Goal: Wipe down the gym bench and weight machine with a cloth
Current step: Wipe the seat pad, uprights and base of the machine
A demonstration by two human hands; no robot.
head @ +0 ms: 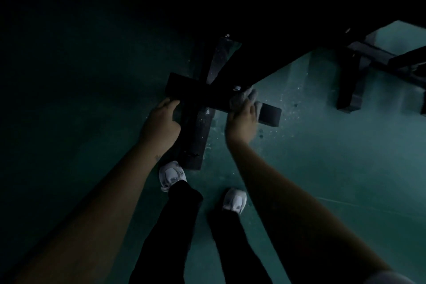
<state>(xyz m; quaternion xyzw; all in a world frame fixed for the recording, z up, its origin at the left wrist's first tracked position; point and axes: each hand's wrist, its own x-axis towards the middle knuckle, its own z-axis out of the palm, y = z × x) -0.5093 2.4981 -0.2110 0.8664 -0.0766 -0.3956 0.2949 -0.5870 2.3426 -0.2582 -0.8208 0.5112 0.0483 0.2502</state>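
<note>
White shoes [172, 175] on green floor [322, 168], dim light. Left hand [161, 120] at left part of the bench's foot crossbar [270, 113], fingers [169, 102] bent onto its near edge, can't tell if actually gripping. Right hand [243, 120] holds bunched grey cloth [244, 96], pressed on crossbar right of centre. Bench [253, 30] above, black. Second dark frame [348, 80] far right
</note>
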